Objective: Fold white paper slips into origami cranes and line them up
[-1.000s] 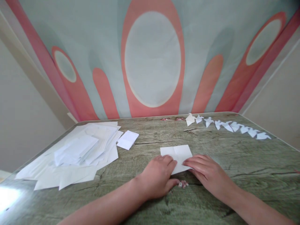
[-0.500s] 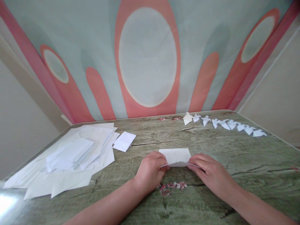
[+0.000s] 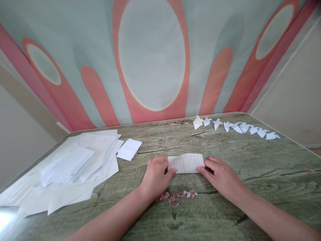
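Pinching the ends of a small, lined, folded paper [image 3: 188, 163], we have it at the near middle of the bench [image 3: 250, 157], its long side running across in front of us. Our left hand [image 3: 158, 174] grips the left end with the thumb on the near face, and our right hand [image 3: 220, 172] does likewise at the right; the fingers behind are partly hidden. The far edge bows up a little and the near edge looks straight, so we judge the step in hand to be doubling the sheet over, the crease probably not yet pressed. As we read it, the next move calls for matching the far edges and corners, then firm pressure along the near fold. Printed flowers [image 3: 185, 194] mark the bench just nearer to us. Farther out, a small stack of paper [image 3: 129, 149] sits left of the fold, beside a spread pile of sheets [image 3: 105, 144]. At the far right, a row of folded paper shapes [image 3: 244, 127] lines the bench, with a patterned wall covering [image 3: 151, 57] beyond.
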Action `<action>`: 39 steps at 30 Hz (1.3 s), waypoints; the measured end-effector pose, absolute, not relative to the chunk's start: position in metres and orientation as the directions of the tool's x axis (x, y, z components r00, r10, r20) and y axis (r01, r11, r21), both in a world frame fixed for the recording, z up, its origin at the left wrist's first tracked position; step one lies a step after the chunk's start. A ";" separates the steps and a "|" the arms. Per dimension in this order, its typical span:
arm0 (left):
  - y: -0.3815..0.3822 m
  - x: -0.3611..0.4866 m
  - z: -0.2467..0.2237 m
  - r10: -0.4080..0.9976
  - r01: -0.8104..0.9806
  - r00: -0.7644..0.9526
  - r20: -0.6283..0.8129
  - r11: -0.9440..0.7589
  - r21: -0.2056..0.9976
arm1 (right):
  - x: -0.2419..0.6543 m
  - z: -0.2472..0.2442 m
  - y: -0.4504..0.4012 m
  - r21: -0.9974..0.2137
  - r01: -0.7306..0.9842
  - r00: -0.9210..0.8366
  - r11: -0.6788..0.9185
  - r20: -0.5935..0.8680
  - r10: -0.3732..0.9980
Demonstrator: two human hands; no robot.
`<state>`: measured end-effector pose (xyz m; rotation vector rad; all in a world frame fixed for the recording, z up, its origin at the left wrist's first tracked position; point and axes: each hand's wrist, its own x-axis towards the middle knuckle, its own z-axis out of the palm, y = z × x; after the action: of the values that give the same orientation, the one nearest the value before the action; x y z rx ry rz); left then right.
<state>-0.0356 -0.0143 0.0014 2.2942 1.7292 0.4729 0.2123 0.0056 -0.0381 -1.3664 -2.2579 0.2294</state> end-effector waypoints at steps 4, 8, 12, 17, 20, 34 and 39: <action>-0.015 -0.037 -0.001 0.960 0.904 0.249 0.129 -0.278 0.323 | 0.212 -0.035 0.005 -0.413 0.780 -0.352 0.469 0.330 0.876; -0.015 -0.036 -0.002 0.963 0.919 0.236 0.126 -0.264 0.293 | 0.212 -0.034 0.002 -0.438 0.797 -0.303 0.415 0.304 0.903; -0.014 -0.036 0.000 0.968 0.929 0.215 0.125 -0.243 0.278 | 0.212 -0.035 0.002 -0.409 0.819 -0.299 0.402 0.292 0.908; -0.013 -0.036 0.001 0.972 0.936 0.203 0.121 -0.228 0.266 | 0.210 -0.036 0.003 -0.365 0.838 -0.309 0.405 0.294 0.904; -0.014 -0.035 0.001 0.974 0.939 0.204 0.097 -0.223 0.261 | 0.209 -0.035 0.003 -0.342 0.844 -0.319 0.412 0.297 0.900; -0.031 -0.017 0.017 0.701 0.702 0.712 -0.036 -0.712 0.028 | 0.184 -0.040 -0.030 -0.147 0.702 -0.582 0.697 0.447 0.679; -0.049 -0.017 0.007 0.726 0.727 0.686 -0.048 -0.686 0.009 | 0.176 -0.044 -0.049 -0.159 0.711 -0.613 0.685 0.339 0.714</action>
<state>-0.0169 -0.0491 0.0068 2.8594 1.2326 -0.0640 0.1764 -0.0492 -0.0436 -1.1141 -2.5227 0.0120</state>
